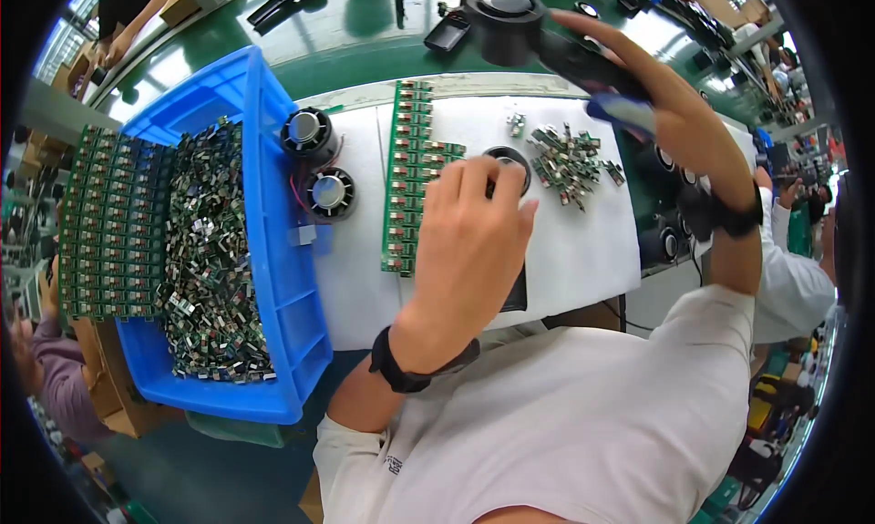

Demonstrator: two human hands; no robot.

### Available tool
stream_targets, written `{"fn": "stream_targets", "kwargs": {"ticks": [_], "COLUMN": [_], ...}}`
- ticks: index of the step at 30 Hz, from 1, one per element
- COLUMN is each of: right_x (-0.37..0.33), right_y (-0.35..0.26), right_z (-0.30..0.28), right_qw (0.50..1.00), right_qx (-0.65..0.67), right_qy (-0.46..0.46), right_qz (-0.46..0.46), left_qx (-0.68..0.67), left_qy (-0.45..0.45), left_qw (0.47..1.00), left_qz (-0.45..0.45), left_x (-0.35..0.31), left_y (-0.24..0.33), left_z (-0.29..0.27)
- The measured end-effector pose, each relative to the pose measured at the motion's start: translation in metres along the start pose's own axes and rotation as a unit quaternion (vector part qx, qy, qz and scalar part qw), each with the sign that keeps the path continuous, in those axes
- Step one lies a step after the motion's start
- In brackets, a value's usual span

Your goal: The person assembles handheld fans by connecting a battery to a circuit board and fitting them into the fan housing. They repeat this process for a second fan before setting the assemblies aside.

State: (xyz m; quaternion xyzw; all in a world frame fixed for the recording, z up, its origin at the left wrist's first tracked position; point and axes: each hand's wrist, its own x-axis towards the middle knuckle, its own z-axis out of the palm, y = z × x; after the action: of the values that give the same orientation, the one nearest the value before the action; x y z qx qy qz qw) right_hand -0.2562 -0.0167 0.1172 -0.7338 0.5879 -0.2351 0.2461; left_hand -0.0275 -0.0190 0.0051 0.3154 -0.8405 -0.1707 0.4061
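My right hand (679,114) is raised at the upper right, its fingers closed round the handle of a black handheld device (501,36). This device has a round head with a silver centre, like a small fan. A blue and white piece (624,112) shows by the palm. Over the white work mat, my left hand (469,237) has its fingers curled at a round black part (515,159), largely covered by the hand. A black flat piece (517,292) shows below that hand. Just left of it lies a green circuit board panel (401,187).
A blue bin (273,278) at left holds a heap of small circuit boards (210,251), with stacked board panels (114,223) on its far side. Two round black motor-like units (330,194) stand beside it. More small boards (570,164) are piled on the white mat (583,260).
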Motion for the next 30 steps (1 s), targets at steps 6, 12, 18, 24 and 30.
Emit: {"fn": "stream_targets", "kwargs": {"ticks": [6, 12, 18, 24, 30], "right_x": [-0.153, -0.204, -0.212, -0.211, -0.2], "right_y": [-0.008, 0.029, 0.026, 0.043, 0.057], "right_z": [0.036, 0.122, 0.121, 0.107, 0.103], "right_qw": [0.978, 0.926, 0.942, 0.98, 0.99], "right_qx": [0.088, 0.146, 0.069, 0.034, -0.019], "right_qy": [0.094, 0.266, 0.229, 0.087, 0.091], "right_qz": [0.163, 0.226, 0.234, 0.176, 0.111], "left_qx": [-0.016, 0.075, 0.128, 0.07, 0.077], "left_qy": [-0.082, -0.243, -0.342, -0.347, -0.21], "left_qw": [0.995, 0.964, 0.927, 0.931, 0.974], "left_qz": [-0.055, -0.074, -0.081, -0.09, -0.042], "left_x": [0.038, 0.092, 0.114, 0.115, 0.101], "left_y": [-0.01, -0.035, -0.06, -0.054, -0.014], "left_z": [0.017, 0.06, 0.07, 0.073, 0.049]}}
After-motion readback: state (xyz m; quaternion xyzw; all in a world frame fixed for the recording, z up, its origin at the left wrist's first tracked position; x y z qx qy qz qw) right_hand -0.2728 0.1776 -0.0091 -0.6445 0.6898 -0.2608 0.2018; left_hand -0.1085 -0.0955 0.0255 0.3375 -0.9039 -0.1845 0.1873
